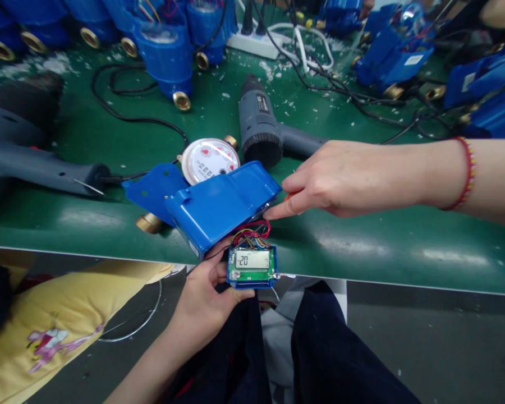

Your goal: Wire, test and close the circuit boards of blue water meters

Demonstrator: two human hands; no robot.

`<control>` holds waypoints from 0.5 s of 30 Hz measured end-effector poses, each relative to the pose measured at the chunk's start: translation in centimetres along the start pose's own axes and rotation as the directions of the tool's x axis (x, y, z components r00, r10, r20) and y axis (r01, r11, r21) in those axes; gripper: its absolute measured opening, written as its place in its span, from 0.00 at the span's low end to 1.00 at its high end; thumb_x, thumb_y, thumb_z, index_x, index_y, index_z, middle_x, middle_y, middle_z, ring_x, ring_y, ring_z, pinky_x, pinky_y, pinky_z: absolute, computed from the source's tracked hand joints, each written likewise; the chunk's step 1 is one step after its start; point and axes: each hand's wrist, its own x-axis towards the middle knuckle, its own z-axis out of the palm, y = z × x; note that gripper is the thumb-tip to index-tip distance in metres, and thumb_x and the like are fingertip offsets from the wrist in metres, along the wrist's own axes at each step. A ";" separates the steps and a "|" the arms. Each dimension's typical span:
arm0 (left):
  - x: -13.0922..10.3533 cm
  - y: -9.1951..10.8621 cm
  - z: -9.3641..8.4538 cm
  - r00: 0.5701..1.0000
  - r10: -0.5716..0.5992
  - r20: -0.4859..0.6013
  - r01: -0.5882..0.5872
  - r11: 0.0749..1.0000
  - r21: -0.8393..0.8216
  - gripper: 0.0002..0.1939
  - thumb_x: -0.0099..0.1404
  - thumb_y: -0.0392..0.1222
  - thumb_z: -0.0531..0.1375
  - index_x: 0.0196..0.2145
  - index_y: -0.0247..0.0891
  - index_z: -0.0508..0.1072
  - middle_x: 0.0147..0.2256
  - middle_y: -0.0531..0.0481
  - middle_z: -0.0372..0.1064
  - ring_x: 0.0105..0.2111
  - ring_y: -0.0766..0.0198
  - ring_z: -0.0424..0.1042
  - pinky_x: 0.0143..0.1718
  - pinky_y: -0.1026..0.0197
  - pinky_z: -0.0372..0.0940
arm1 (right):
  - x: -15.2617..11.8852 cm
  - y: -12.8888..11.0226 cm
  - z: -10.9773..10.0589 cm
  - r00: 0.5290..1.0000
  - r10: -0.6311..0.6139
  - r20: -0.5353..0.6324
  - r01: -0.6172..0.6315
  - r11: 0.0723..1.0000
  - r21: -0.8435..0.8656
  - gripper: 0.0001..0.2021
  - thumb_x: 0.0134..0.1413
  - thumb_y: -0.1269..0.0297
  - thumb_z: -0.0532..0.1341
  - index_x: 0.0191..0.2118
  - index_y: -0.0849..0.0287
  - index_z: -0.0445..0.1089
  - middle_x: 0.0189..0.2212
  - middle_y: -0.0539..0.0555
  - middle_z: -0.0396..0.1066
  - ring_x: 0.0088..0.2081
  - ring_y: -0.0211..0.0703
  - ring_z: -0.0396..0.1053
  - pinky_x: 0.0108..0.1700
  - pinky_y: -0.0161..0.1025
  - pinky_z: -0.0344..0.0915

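Observation:
My left hand (pixel 208 297) grips a small display module (pixel 252 264) with a green circuit board and a screen reading about 20, below the table edge. Coloured wires (pixel 252 233) run from it up to a blue housing (pixel 223 207). That housing lies tilted against a round white-faced meter (pixel 210 160), its blue lid (pixel 155 188) folded out at the left. At the housing's right end is my right hand (pixel 315 182), index finger reaching to the wires and other fingers curled; an orange bit shows beneath them, and what they hold is mostly hidden.
A grey heat gun (pixel 258 120) lies behind the meter, another (pixel 33 140) at the left. Blue meters (pixel 164 56) line the back, with a white power strip (pixel 256 42) and black cables. A person in yellow clothing (pixel 67 325) is at the lower left.

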 end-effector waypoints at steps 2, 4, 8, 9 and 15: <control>0.0 -0.1 -0.1 1.000 -0.011 -0.021 0.011 1.000 0.009 0.40 0.43 0.34 0.74 0.53 0.33 0.66 0.42 0.48 0.78 0.37 0.62 0.78 0.39 0.68 0.71 | 0.0 0.3 0.3 1.000 -0.019 -0.023 0.019 1.000 0.004 0.33 0.52 0.79 0.55 0.62 0.43 0.60 0.37 0.52 0.71 0.32 0.42 0.66 0.26 0.39 0.44; -0.1 -0.2 -0.1 0.999 -0.019 -0.044 0.020 1.000 0.016 0.39 0.42 0.33 0.74 0.52 0.32 0.67 0.40 0.49 0.78 0.37 0.62 0.78 0.39 0.68 0.71 | -0.1 0.5 0.7 0.998 -0.026 -0.053 0.027 0.999 0.017 0.33 0.52 0.79 0.54 0.62 0.43 0.60 0.38 0.51 0.71 0.33 0.42 0.66 0.26 0.39 0.44; -0.1 0.1 0.1 0.998 -0.032 -0.045 0.032 0.999 0.010 0.42 0.42 0.32 0.73 0.54 0.30 0.64 0.33 0.50 0.79 0.34 0.60 0.79 0.37 0.66 0.72 | -0.3 0.8 1.5 0.995 -0.021 -0.098 0.026 0.999 0.045 0.30 0.56 0.78 0.53 0.61 0.43 0.61 0.38 0.51 0.70 0.34 0.41 0.65 0.27 0.39 0.45; -0.1 0.3 0.1 0.998 -0.033 -0.045 0.033 0.999 0.005 0.42 0.42 0.32 0.73 0.54 0.30 0.64 0.33 0.49 0.79 0.34 0.60 0.79 0.37 0.65 0.72 | -0.3 0.8 1.7 0.994 -0.020 -0.105 0.023 0.999 0.031 0.29 0.57 0.77 0.53 0.61 0.43 0.61 0.38 0.51 0.70 0.34 0.42 0.65 0.29 0.39 0.46; 0.0 1.2 0.4 0.998 -0.029 -0.051 0.030 0.999 0.015 0.39 0.40 0.32 0.74 0.50 0.30 0.66 0.40 0.45 0.78 0.37 0.61 0.78 0.38 0.69 0.72 | 0.3 -0.2 2.4 0.974 0.005 -0.227 -0.040 0.988 -0.148 0.20 0.65 0.72 0.45 0.55 0.51 0.66 0.34 0.53 0.66 0.40 0.46 0.62 0.42 0.46 0.51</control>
